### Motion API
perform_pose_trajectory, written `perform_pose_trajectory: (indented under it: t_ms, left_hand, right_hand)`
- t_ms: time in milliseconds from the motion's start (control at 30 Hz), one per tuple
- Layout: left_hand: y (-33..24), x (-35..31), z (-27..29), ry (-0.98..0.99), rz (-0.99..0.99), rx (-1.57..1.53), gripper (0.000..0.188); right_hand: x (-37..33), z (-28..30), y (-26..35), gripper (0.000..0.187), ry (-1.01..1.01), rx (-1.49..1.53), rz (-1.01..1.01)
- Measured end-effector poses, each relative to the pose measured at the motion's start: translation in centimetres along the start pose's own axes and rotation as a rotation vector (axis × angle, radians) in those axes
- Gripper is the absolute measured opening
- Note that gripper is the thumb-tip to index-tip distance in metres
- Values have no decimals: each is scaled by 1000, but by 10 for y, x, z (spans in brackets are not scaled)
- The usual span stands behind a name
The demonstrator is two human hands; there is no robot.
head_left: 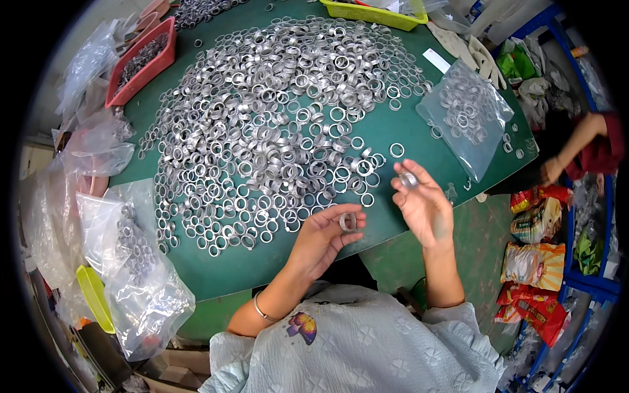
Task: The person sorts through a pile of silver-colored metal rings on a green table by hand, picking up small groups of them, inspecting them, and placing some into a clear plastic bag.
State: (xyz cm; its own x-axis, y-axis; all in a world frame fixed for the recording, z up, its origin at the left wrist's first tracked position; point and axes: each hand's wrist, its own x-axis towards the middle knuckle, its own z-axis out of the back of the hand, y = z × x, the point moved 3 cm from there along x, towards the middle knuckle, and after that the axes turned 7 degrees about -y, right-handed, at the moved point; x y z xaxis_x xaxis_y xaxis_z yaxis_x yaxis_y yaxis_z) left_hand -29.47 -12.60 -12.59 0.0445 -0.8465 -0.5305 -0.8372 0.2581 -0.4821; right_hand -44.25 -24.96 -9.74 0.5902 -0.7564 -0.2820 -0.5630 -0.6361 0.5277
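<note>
My left hand [322, 239] is closed on a silvery metal ring [348, 223], pinched at the fingertips above the table's near edge. To its right and a little farther off, my right hand [424, 204] is raised, its fingers curled around another metal ring [408, 179]. Beyond both hands a large heap of similar rings [282, 131] spreads over the green table [373, 134], piled thick in the middle and lying singly along the rim. One loose ring [396, 150] lies just past my right fingertips.
At the right lies a clear bag of rings [465, 114], beside white gloves [485, 62]. Another clear bag [141, 275] rests at the left edge. A red tray [141, 82] holds small dark parts; a yellow tray [377, 14] stands behind. Another person's arm [576, 147] shows near a blue rack [593, 281].
</note>
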Motion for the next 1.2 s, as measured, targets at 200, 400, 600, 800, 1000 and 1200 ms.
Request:
perform_pose_trajectory:
  t_ms: [200,400,600,800,1000,1200]
  left_hand:
    - [7,-8,0,-22,25,-17,30]
    - [9,-8,-4,90,111,63,30]
    - [7,-6,-3,35,41,17,38]
    - [6,-5,-11,64,76,-8,43]
    - [17,0,6,-12,307,-99,39]
    - [14,-4,8,-71,208,-219,26]
  right_hand:
    - [17,24,14,28,-329,-1209,457]
    - [51,31,10,22,-229,-1872,882]
    - [14,18,-11,15,-26,-349,-80]
    - [-20,-12,-35,8,275,-1146,201]
    - [-19,-34,-29,35,174,-1436,482]
    - [-5,-31,-28,34,183,-1511,749]
